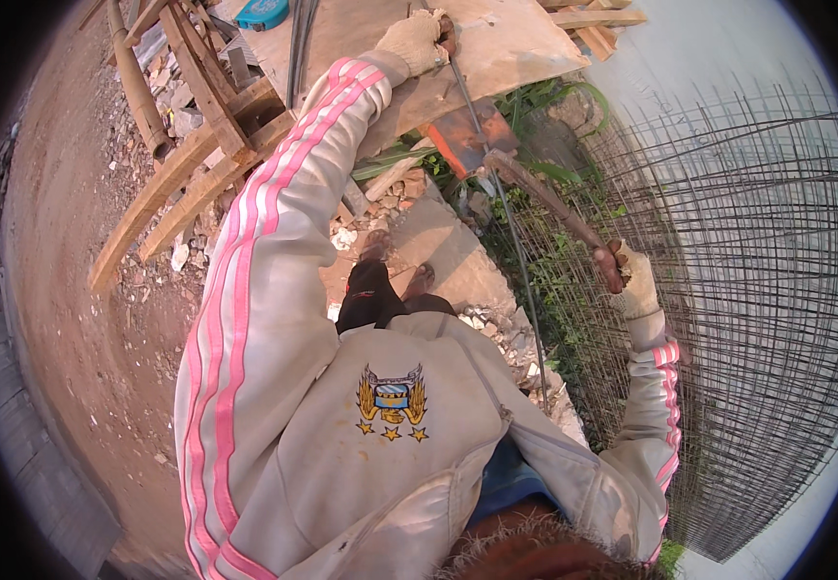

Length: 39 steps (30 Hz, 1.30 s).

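Note:
My left hand [413, 43], in a pale knitted glove, is closed around a thin dark steel rod [523, 261] over a board. The rod runs back toward me past a rusty orange metal piece [453, 140] at the board's near edge, and its long end hangs down beside the rubble. To the right, my gloved right hand [637, 280] grips a rusty brown lever-like bar [559, 205]. The bar's far end meets the rod next to the orange piece; how the two engage is too small to tell.
The worn board [515, 43] carries a blue tape measure [262, 13] and several dark rods [300, 48]. Curved timbers [162, 193] and broken rubble lie on the left. A large steel mesh [748, 232] stands close on the right, with green plants [556, 172] beside it.

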Each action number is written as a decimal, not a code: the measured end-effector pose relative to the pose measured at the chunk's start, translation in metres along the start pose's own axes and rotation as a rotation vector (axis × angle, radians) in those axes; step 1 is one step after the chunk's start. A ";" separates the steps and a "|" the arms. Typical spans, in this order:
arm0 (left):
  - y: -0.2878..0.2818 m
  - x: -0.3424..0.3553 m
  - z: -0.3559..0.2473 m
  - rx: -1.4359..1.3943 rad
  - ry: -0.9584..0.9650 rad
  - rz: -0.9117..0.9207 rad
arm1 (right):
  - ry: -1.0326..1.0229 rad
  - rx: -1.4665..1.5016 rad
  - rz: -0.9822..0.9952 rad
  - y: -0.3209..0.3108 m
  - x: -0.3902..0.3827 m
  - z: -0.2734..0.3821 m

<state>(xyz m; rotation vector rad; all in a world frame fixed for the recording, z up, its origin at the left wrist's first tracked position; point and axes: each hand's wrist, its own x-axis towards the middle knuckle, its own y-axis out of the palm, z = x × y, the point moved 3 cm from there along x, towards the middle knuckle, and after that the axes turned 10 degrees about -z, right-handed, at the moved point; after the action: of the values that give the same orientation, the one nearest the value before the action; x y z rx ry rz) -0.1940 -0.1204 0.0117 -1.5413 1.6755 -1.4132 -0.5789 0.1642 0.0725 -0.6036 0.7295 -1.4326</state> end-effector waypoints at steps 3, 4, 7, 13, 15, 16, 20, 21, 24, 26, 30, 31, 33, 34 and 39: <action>0.001 0.000 -0.001 0.004 -0.006 0.004 | -0.013 -0.067 0.073 -0.008 0.031 -0.004; 0.001 0.000 0.000 0.008 -0.008 0.006 | -0.016 -0.105 0.100 -0.011 0.040 -0.005; 0.003 0.003 0.002 0.006 -0.009 0.012 | -0.164 -0.230 0.068 -0.017 0.059 -0.004; 0.003 0.005 0.003 -0.009 0.000 0.048 | -0.424 -0.240 0.033 -0.018 0.080 0.003; 0.001 0.002 0.002 0.022 0.006 -0.050 | -0.292 -0.233 0.099 -0.016 0.078 -0.001; 0.001 0.003 0.002 0.000 0.008 -0.069 | -0.244 -0.208 0.126 -0.016 0.074 -0.004; 0.006 0.005 0.006 -0.038 0.016 -0.032 | -0.293 -0.376 0.040 -0.008 0.058 -0.015; 0.007 0.005 0.007 -0.042 0.024 -0.033 | -0.316 -0.417 0.021 -0.005 0.058 -0.019; 0.008 0.008 0.008 -0.099 -0.070 0.026 | -0.281 -0.199 -0.006 0.006 0.061 -0.032; 0.001 0.009 0.002 -0.036 -0.015 -0.051 | -0.265 -0.163 -0.025 0.005 0.061 -0.041; -0.033 -0.011 -0.010 -0.502 -0.224 -0.281 | -0.267 -0.132 -0.045 0.009 0.063 -0.054; -0.042 -0.028 -0.017 -0.574 -0.226 -0.488 | -0.255 -0.102 -0.044 0.010 0.064 -0.058; -0.057 -0.069 -0.033 -0.827 -0.281 -0.799 | -0.231 -0.112 -0.041 0.012 0.067 -0.065; -0.050 -0.107 -0.045 -0.933 -0.391 -0.742 | -0.146 -0.104 -0.009 0.015 0.068 -0.071; 0.033 -0.287 -0.188 -1.662 -1.099 0.486 | 0.281 0.485 0.044 0.018 0.068 -0.096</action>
<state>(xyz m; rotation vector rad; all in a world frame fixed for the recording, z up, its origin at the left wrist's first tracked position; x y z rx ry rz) -0.2922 0.2070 -0.0327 -1.6455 1.9936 1.3439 -0.6400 0.1030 -0.0091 -0.0108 0.5751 -1.5975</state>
